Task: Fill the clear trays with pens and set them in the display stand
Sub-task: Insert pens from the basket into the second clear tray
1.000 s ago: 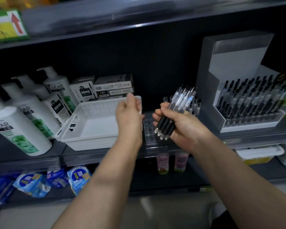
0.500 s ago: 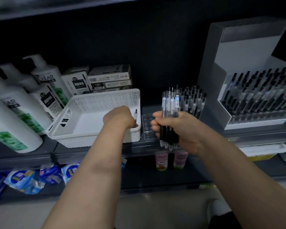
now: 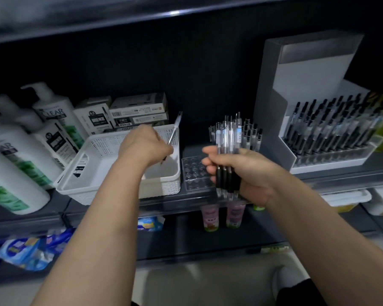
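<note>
The left grip now pinches one single pen. Its dark tip points down into the white basket and its clear end points up and to the right. One second ago this hand was raised in front of the basket and I saw no pen in it. Half a second ago it was low at the basket rim. So I judge that it has just picked a loose pen out of the basket.

The right grip has its fingers curled around a bundle of pens. The bundle now stands upright, while one second ago it leaned to the right. It is just in front of the clear tray, which lies on the shelf between the basket and the display stand.

The front sockets of this tray are empty, and some pens stand in its back rows. One filled tray already sits in the stand. I think the single pen should go next into an empty socket or join the bundle. The tray is not yet ready for the stand.
</note>
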